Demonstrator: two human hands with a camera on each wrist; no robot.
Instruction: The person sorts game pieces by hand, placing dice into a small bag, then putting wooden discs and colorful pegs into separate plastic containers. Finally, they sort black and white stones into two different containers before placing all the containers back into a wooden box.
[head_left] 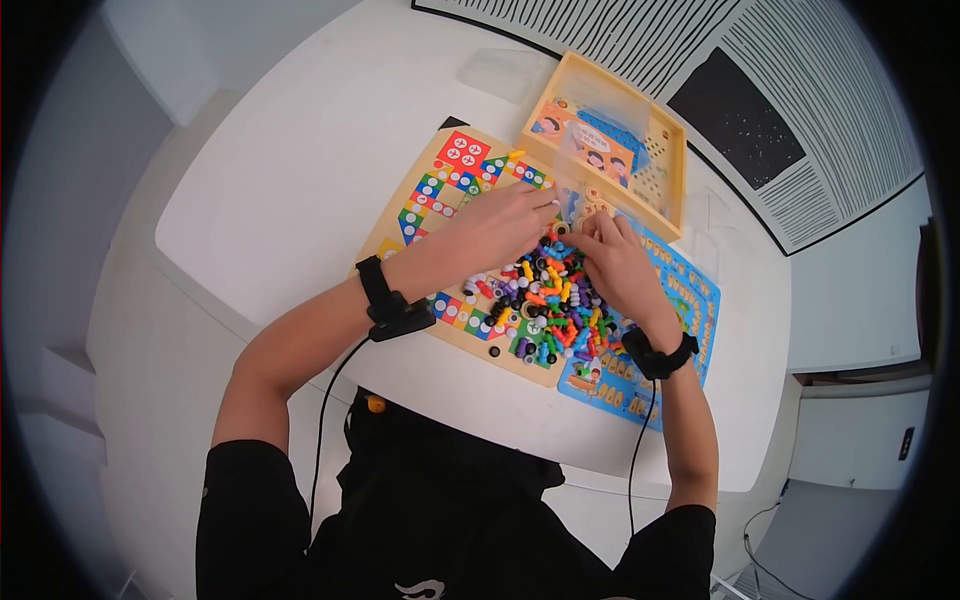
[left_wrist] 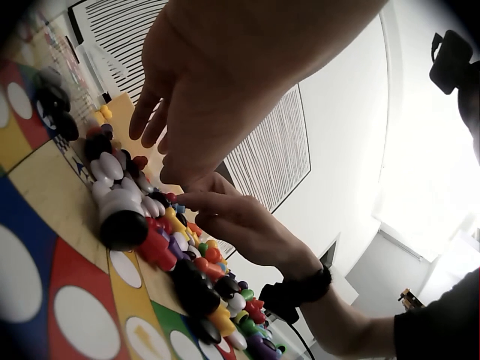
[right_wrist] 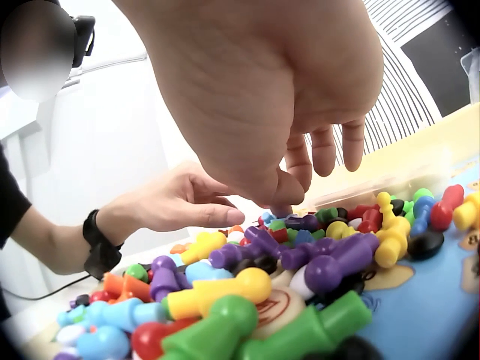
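A heap of small colourful plastic game pawns (head_left: 550,300) lies across the wooden game board (head_left: 400,270) and a blue printed board (head_left: 705,300). At the far side of the heap, my left hand (head_left: 500,230) reaches in with its thumb extended and fingers pointing down, beside a clear plastic box (head_left: 570,175). From the right, my right hand (head_left: 620,270) bends down over the pawns. In the right wrist view its thumb and fingertips (right_wrist: 283,202) meet the heap, where purple pawns (right_wrist: 330,259) lie closest; I cannot tell whether it pinches one.
Behind the boards stands a shallow wooden tray (head_left: 678,160) holding an orange printed card (head_left: 590,150) and a blue piece. Clear plastic containers (head_left: 500,75) stand around it on the white table (head_left: 300,180). A stray black piece (head_left: 494,351) lies at the board's near edge.
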